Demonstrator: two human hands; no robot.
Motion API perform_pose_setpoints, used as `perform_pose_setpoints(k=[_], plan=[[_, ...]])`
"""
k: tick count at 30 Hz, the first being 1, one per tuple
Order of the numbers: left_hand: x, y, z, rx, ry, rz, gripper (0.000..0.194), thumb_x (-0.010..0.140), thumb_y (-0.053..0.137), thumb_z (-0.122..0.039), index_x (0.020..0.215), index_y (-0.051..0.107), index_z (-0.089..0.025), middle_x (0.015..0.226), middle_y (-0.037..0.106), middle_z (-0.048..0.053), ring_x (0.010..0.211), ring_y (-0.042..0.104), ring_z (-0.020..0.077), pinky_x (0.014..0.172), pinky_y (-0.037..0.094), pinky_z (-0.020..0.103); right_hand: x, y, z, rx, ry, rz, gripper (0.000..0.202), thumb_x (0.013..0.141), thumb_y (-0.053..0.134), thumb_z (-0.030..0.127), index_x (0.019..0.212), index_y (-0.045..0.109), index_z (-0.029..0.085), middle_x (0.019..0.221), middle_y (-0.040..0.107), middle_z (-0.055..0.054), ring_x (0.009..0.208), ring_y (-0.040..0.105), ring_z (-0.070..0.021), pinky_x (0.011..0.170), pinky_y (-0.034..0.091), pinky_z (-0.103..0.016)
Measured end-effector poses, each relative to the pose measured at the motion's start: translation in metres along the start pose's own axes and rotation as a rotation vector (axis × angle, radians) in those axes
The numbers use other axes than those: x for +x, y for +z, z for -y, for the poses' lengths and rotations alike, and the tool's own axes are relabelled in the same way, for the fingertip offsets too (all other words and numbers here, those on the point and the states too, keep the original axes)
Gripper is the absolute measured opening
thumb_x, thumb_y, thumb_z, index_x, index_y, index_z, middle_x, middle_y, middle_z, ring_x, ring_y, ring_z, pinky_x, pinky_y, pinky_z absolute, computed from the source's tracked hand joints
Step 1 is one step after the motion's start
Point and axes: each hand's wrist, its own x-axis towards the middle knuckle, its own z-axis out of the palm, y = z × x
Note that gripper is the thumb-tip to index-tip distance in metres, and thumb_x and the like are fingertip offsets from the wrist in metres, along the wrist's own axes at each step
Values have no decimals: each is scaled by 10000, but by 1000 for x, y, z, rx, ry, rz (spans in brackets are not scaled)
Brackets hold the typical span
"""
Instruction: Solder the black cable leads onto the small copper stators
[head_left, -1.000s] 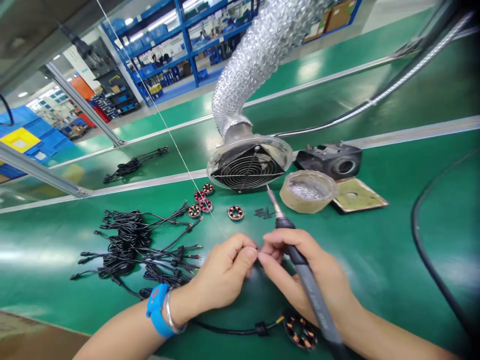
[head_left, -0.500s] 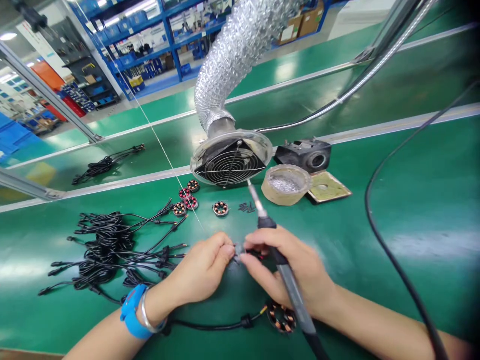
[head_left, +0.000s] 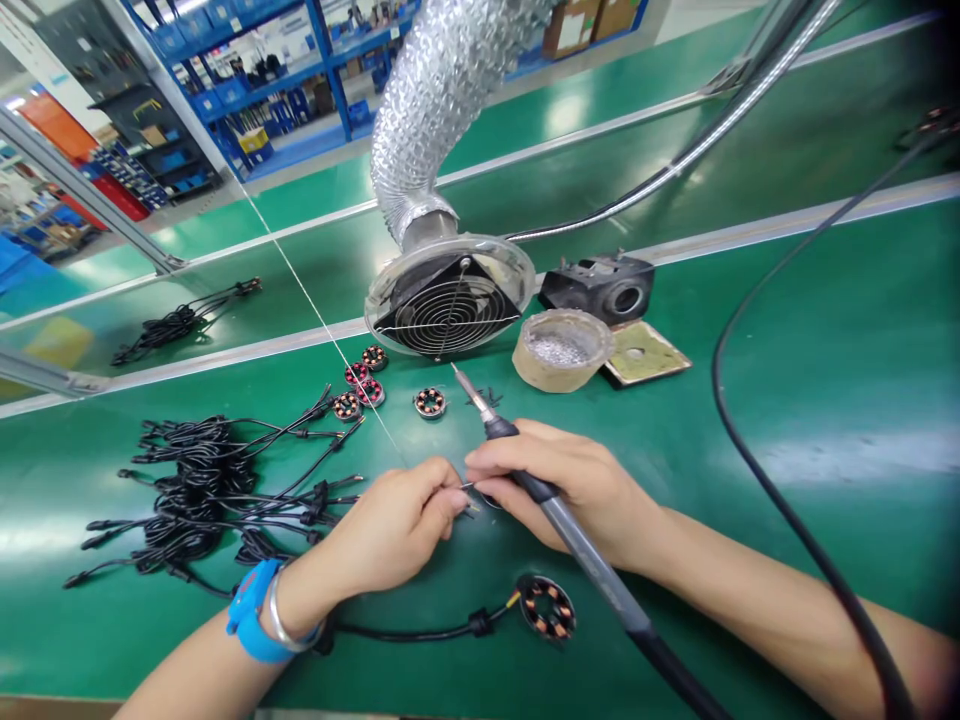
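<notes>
My right hand (head_left: 570, 490) is closed around a soldering iron (head_left: 592, 555), whose metal tip points up and away, above the bench. Its thumb and forefinger also meet at a small dark piece, mostly hidden by the fingers. Close beside it, my left hand (head_left: 409, 525) pinches thin wire-like pieces (head_left: 471, 510); their exact kind is hard to make out. A wound motor stator (head_left: 548, 609) with copper coils lies nearer to me, joined by yellow and red leads to a black cable (head_left: 412, 634).
Black cables (head_left: 195, 490) lie heaped at left. Several small stators (head_left: 369, 391) and a lone stator (head_left: 430, 403) sit ahead, before a fume extractor fan (head_left: 450, 310). A round tub (head_left: 562, 350), a yellow sponge tray (head_left: 645, 355) and an iron holder (head_left: 600, 287) stand right.
The soldering iron's tip has swung left, away from beside the tub. My right fingertips have come closer to the left hand and closed together. The whole view has shifted slightly.
</notes>
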Motion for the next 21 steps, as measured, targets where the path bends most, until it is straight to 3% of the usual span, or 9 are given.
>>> perform_pose_setpoints(k=[5,12,17,21], plan=[[1,0,4,-58,-15,9,239,973,413,-351,821,515,-198,659,522,-53,616,462,106,587,334,227,-1,1,-1,3,-26,-3,276,866,574,51,1082,556,222,813,714,2,633,593,-121,607,498,-246],[14,4,13,-304,-64,-42,247,917,496,-361,783,546,-160,650,459,-53,603,387,92,576,328,213,-1,8,2,-54,7,-53,232,860,546,50,1032,577,203,749,678,-1,606,539,-126,585,491,-239],[21,2,15,-316,-115,-60,216,883,516,-324,758,553,-153,656,470,-47,614,392,92,586,324,215,-2,-15,24,-63,204,-106,300,910,525,86,1181,584,200,881,722,-24,736,632,-136,672,518,-244],[21,2,14,-316,-144,-53,209,873,523,-331,771,564,-153,669,497,-41,618,421,94,589,336,215,-10,-34,45,-80,309,-96,341,918,537,186,1254,585,211,722,645,-9,616,594,-132,545,476,-243]])
